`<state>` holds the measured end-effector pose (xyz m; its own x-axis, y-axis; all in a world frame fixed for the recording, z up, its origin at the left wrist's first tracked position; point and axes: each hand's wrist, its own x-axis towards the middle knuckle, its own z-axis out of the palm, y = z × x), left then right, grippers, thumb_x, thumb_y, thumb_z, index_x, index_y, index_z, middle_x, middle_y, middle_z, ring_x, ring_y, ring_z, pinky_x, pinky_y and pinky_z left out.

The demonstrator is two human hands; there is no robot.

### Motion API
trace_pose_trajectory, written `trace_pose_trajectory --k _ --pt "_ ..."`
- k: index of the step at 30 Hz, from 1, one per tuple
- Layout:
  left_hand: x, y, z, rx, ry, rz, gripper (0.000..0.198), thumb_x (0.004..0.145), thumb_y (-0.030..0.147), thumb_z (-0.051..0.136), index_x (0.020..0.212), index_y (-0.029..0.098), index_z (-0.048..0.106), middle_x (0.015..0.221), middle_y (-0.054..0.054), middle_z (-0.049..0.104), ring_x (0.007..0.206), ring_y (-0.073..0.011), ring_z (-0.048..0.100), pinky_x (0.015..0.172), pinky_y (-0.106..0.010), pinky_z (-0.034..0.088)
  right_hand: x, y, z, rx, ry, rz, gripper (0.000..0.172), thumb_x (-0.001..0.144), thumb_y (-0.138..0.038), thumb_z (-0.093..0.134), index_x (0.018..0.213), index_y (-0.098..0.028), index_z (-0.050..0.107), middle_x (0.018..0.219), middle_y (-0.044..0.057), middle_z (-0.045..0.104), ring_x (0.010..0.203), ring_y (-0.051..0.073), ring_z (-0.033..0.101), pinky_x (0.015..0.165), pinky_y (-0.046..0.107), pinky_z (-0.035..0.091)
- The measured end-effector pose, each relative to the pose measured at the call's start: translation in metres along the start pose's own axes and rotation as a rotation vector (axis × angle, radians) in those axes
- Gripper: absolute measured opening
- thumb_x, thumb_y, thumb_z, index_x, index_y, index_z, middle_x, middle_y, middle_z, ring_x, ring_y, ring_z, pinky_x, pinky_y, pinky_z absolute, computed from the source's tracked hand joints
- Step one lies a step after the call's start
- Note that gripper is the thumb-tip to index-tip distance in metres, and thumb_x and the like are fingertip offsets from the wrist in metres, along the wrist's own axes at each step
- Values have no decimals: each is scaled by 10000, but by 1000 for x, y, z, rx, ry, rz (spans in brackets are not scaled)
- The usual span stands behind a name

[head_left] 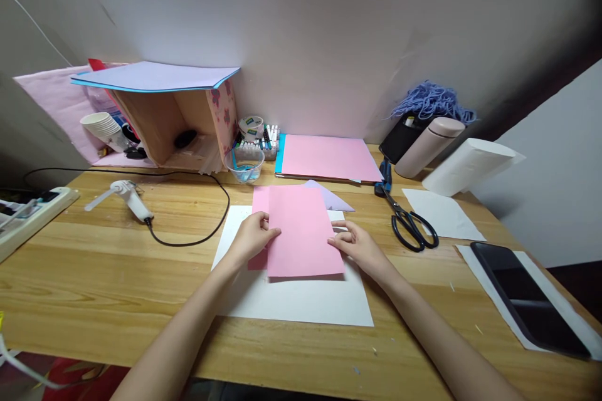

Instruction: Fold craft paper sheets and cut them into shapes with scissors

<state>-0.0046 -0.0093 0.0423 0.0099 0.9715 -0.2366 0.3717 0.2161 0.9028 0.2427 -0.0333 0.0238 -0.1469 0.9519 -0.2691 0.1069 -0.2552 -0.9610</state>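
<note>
Above the white sheet (296, 306), the left hand (250, 237) and right hand (360, 245) grasp opposite sides of a pink sheet (303, 232), its lower edge apparently raised, so the handling looks unfinished, while scissors (407, 213) lie unheld to the white sheet's right.

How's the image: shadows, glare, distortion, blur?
Head view: soft shadow on the white sheet along the near edge of the held pink sheet; head view: pale reflection across the dark phone, which looks stretched near the frame edge; head view: top right corner darkens; head view: left hand and right hand show no obvious motion blur.
</note>
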Motion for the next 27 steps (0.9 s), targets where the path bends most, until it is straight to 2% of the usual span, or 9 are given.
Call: trace_pose_trajectory --k 3,5,7,9,12,15,19,23,27 --pt "1 -1 -13 176 64 48 197 567 298 689 686 175 591 579 13 548 534 -140 524 510 -226 370 1 -3 14 -55 3 -38 437 688 -344 655 1059 -188 483 657 -8 653 665 176 626 630 280 454" --pt "2 -1 -17 269 169 88 222 578 309 682 724 163 598 716 -35 588 698 -189 570 642 -264 408 1 -4 22 -94 2 -55 415 711 -332 628 1074 -192 484 688 -4 658 682 174 622 637 280 449" --pt "5 -3 -19 315 296 111 335 577 309 689 844 129 596 911 -104 585 883 -236 561 778 -308 407 3 -4 28 -136 10 -71 404 725 -332 610 1084 -191 492 704 -1 657 690 173 616 642 281 442" --pt "8 -5 -17 274 360 90 508 565 303 709 996 88 548 1074 -169 530 934 -242 552 821 -329 407 4 -4 31 -165 21 -83 405 731 -333 601 1094 -186 499 703 -2 652 694 171 609 654 284 438" --pt "14 -9 -13 61 287 0 666 559 278 729 1132 75 457 1108 -192 528 827 -203 591 720 -305 456 6 -2 32 -176 27 -85 407 731 -331 600 1098 -182 504 700 -3 643 699 171 606 671 287 438" --pt "16 -11 -8 -69 235 -35 586 581 262 718 1096 97 493 933 -133 620 774 -204 605 652 -283 461 7 -1 33 -151 14 -78 395 730 -339 604 1080 -182 510 701 -3 634 695 172 605 672 292 443" --pt "10 -5 -3 -56 219 108 279 645 290 653 873 132 620 855 -96 662 790 -227 605 702 -305 454 8 4 29 -135 42 -120 384 732 -379 604 1047 -175 523 689 -1 603 668 162 581 661 299 454" --pt "-6 15 2 -150 172 289 262 729 321 577 928 164 638 964 -73 667 908 -221 591 800 -297 437 13 3 23 -153 270 -243 492 681 -430 652 1087 -182 525 1000 84 599 843 195 569 752 337 469" --pt "-21 42 5 -324 99 371 322 761 350 567 1033 180 596 1089 -69 630 1006 -208 568 835 -270 436 14 -23 21 24 99 -369 408 757 -436 586 1093 -210 532 1115 78 596 1023 216 553 876 339 438"
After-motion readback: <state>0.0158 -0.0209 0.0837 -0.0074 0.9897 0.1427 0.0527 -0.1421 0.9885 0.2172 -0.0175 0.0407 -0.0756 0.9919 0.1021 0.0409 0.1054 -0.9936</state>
